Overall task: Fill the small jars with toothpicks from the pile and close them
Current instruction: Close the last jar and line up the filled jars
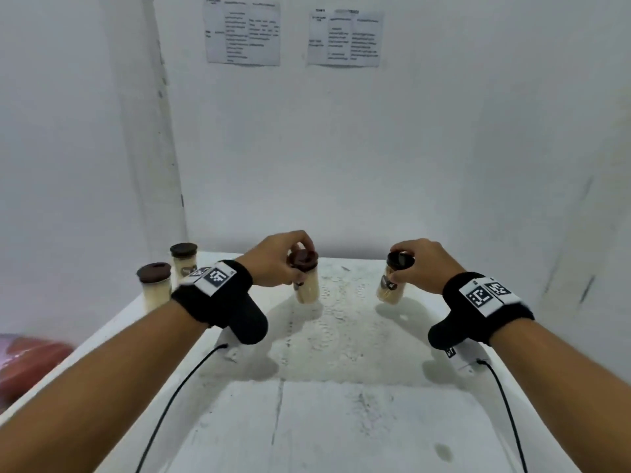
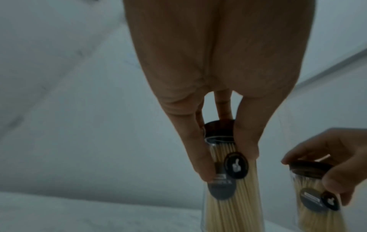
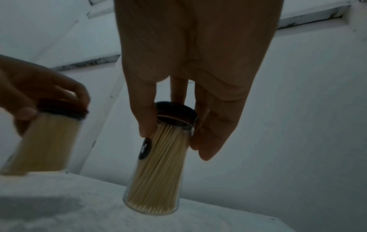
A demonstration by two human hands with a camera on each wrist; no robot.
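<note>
Two jars were in hand, both packed with toothpicks and both lidded. The left jar (image 1: 306, 281) sat centre of the table, under the left hand (image 1: 273, 259); the right jar (image 1: 392, 283) was well apart from it, under the right hand (image 1: 421, 264). Right jar was tilted, top leaning inward; in the right wrist view its base looked just clear of the table or only touching at one edge, hard to say which.

Grip, left: fingers (image 2: 200, 157) and thumb curled down over the brown lid (image 2: 219, 129), pinching the jar's upper wall from both sides. Grip, right: same shape, fingertips (image 3: 147, 124) clamped round the dark lid (image 3: 175, 112) and the glass rim below it.

My read: lids were on, so the step was seating them and parking the jars.

How I'd do it well:
- press straight down on the lid centre, not the edge, or it cocks
- level the right jar before letting go; a tilted tall jar tips
- hold by the glass, not the lid alone; a loose lid pops and the sticks spill

Two more capped, filled jars (image 1: 155, 285) stood at the table's (image 1: 341, 421) far left corner, near each other; that's likely the drop zone. No loose toothpick pile was visible. Two printed sheets (image 1: 243, 32) hung on the back wall.
</note>
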